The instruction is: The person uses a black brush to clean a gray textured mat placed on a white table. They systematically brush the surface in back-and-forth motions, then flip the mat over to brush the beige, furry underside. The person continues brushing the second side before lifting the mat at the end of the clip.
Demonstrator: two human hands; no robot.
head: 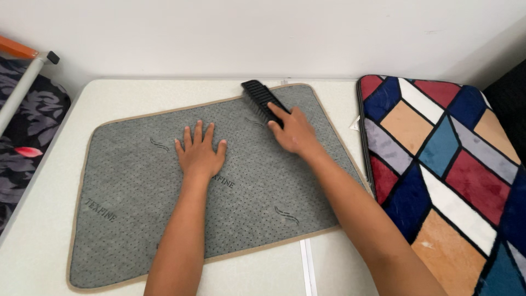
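1. The left hand (pixel 200 153) lies flat on the grey mat (pixel 137 192), fingers (pixel 198 133) spread wide and holding nothing — palm down near the mat's middle, a placement that looks meant to pin the mat against sliding.
2. The right hand (pixel 296 131) is closed around the near end of a black brush (pixel 263 101), its fingers wrapped over the handle with the forefinger laid along the back. The brush head rests on the mat's far right area, close to the tan edging, and angles away toward the wall.
3. The mat is turned with its dotted underside up; it lies skewed on the desk (pixel 49 219), its corners not squared to the edges, and a beige binding runs round its rim.
4. Just beside the mat on the right lies a plush rug (pixel 444 159) patterned in red, navy, tan, white and teal panels, partly overhanging the desk's right side.
5. The desk is off-white with a narrow seam running toward the viewer; it stands against a plain white wall (pixel 219 33).
6. To the left, a dark floral fabric (pixel 27 137) and a grey pole with an orange end (pixel 22 77) — apart from the work.
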